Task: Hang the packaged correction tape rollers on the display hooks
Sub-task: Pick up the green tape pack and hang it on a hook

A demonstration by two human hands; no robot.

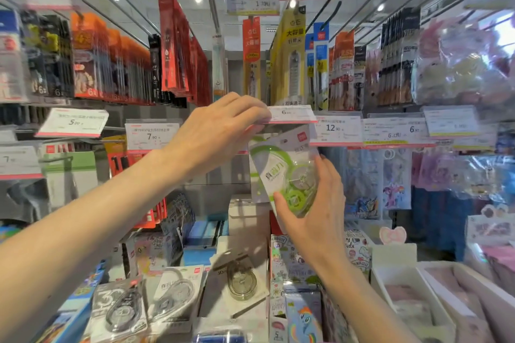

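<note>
Green-reeled correction tape pack (287,172) pinched in right hand's (315,203) grip; left hand (220,131) pinches price tag (292,114) edge.

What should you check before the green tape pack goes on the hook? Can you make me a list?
1. Pack held firmly: ok. The right hand grips the green correction tape pack from below.
2. Price tag out of the way: ok. The left hand pinches the price tag and holds it up.
3. Pack upright: not ok. It is tilted.
4. Hook tip lined up with the pack's hole: cannot tell. The tag and fingers hide it.
5. More packs to hang: ok. The grey tape packs lie on the goods below.
</note>
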